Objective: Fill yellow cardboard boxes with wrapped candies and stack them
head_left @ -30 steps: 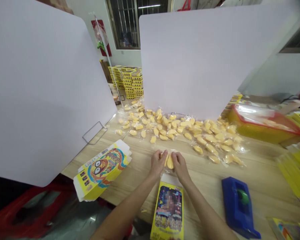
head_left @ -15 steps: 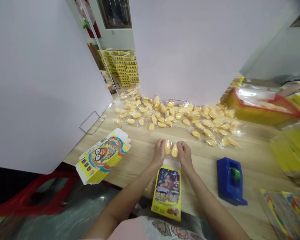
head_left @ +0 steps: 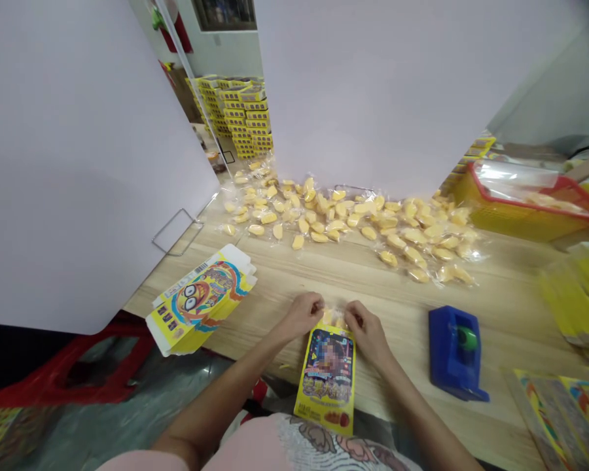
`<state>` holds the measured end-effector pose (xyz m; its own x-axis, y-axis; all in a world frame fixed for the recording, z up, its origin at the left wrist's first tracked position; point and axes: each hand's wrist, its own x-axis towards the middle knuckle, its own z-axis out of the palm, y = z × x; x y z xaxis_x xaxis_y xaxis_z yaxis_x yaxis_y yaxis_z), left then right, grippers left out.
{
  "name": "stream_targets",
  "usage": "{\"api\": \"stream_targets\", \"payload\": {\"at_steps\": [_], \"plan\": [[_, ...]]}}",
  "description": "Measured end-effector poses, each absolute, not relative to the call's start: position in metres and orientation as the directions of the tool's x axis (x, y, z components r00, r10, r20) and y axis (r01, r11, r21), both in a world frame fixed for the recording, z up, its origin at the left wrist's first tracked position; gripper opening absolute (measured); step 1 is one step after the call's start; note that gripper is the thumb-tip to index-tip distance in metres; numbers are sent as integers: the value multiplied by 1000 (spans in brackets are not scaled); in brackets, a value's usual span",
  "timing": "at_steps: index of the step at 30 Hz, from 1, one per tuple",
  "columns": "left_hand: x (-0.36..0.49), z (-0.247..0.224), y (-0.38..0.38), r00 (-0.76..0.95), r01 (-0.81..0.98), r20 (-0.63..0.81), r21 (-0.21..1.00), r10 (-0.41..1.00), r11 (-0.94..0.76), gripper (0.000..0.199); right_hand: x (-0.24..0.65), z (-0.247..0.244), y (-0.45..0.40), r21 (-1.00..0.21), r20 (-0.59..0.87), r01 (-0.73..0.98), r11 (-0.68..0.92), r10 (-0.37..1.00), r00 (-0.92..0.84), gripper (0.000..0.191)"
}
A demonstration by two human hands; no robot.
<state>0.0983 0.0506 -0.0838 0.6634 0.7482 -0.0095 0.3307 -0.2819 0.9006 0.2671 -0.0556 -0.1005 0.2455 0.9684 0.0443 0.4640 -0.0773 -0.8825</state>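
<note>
A yellow box (head_left: 326,383) with a dark printed picture lies at the table's front edge, its open end facing away from me. Two clear-wrapped yellow pieces (head_left: 334,318) sit at that open end, partly inside. My left hand (head_left: 305,315) is closed at the left corner of the opening, fingers pinched on the wrapper of a piece. On the right corner, my right hand (head_left: 366,327) is closed the same way on the other wrapper. Many more wrapped yellow pieces (head_left: 319,226) are spread across the table beyond my hands.
An upright yellow carton (head_left: 201,301) lies at the left. A blue tape dispenser (head_left: 454,353) stands right of my right hand. Flat yellow packages (head_left: 576,294) and a red-rimmed basket (head_left: 530,212) are farther right. White panels (head_left: 358,91) rise behind the pieces.
Both hands have moved down toward the box with the two wrapped pieces, which now reach into its open end instead of lying beyond it.
</note>
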Motion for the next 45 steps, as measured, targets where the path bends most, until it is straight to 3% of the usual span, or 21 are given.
{"api": "stream_targets", "payload": {"at_steps": [4,7,10,13,16,19,21,23,26,29,33,36,38,40,42,45], "plan": [[91,-74,36,774,430,23,714,633,-552,30,262,-97,-68,-752,45,659,-11,997,68,36],[86,-64,25,831,453,-30,616,555,-644,29,257,-91,-76,-726,37,688,4,999,34,36],[79,-52,15,806,388,-16,769,592,-509,14,257,-79,-84,-780,73,625,26,996,50,31],[69,-45,10,775,236,4,926,631,-296,16,258,-66,-91,-776,226,620,114,969,105,13],[59,-43,5,715,134,43,971,697,-197,19,254,-58,-103,-719,437,673,174,866,244,31],[50,-49,-7,675,42,76,989,734,-141,29,245,-59,-121,-707,511,680,195,805,301,32],[45,-56,-22,654,-14,64,997,754,-73,49,236,-65,-134,-801,435,580,146,808,398,33],[41,-65,-39,632,-53,45,999,774,-15,62,226,-76,-145,-931,260,358,74,823,506,33],[37,-80,-63,568,-31,92,995,818,-91,48,212,-95,-158,-997,61,73,27,847,528,35],[34,-89,-73,522,108,176,957,835,-270,37,207,-109,-165,-986,133,158,59,850,510,34],[36,-83,-73,618,218,159,906,770,-362,18,208,-110,-168,-931,245,355,91,875,418,16],[44,-78,-71,623,259,134,894,771,-365,18,209,-102,-164,-962,179,267,61,880,441,14],[49,-80,-68,572,255,108,919,813,-301,8,209,-97,-161,-991,107,122,54,866,488,26],[51,-85,-64,537,204,62,958,842,-201,21,210,-92,-159,-999,54,29,46,883,466,36],[49,-89,-60,578,155,34,976,815,-151,37,213,-89,-161,-998,47,49,30,922,384,31],[41,-86,-53,677,149,44,969,735,-196,18,218,-87,-168,-988,107,140,67,947,302,20]]}}
